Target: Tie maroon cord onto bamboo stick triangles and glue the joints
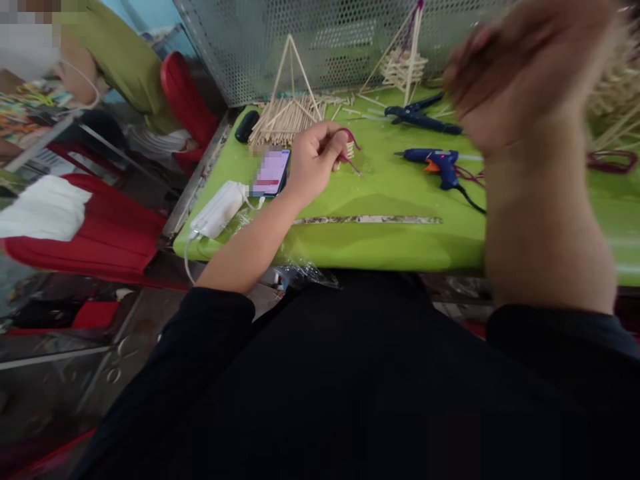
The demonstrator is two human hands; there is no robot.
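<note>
My left hand (320,152) is closed over the green table, pinching a purple cord (351,163) together with a small piece built of pale wooden sticks (351,148), mostly covered by the fingers. High on the right, close to the camera, my right hand (520,73) is smeared by motion, so its fingers do not show clearly. A blue hot glue gun (435,160) with an orange trigger lies between the hands. Behind it rest dark-handled cutting pliers (420,115). A flat, speckled strip (370,219) lies nearer the table's front edge.
Loose wooden sticks (285,123) are piled at the back, with a stick pyramid frame (291,73) over them. Another stick structure (404,67) stands against the perforated metal panel (320,40). A phone (273,172) and white power bank (219,209) lie left. A person (125,60) is beyond.
</note>
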